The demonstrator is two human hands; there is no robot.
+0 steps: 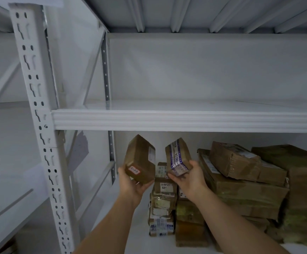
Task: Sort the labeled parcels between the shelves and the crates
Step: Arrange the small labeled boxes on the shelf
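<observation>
— Now, what stands before us?

— A white metal shelving unit [167, 120] fills our view. Its middle shelf [185, 107] shows nothing on it; on the lower shelf [130, 235], to the right, cardboard parcels [240, 180] lie stacked, with a column of small labelled parcels [162, 208] beside them.

— And our hands?

— Our left hand [132, 184] grips a small brown box [139, 160] with a handwritten white label [135, 170] facing us; the writing is too small to read. Our right hand [189, 178] grips a taped parcel [178, 156] by its near end. Both are raised just under the middle shelf's front edge, close together, apart from the stacks.

— How do we place them well?

— We judge it best to read each label first, then set down one parcel at a time, label outward, clear of the leaning stack.
</observation>
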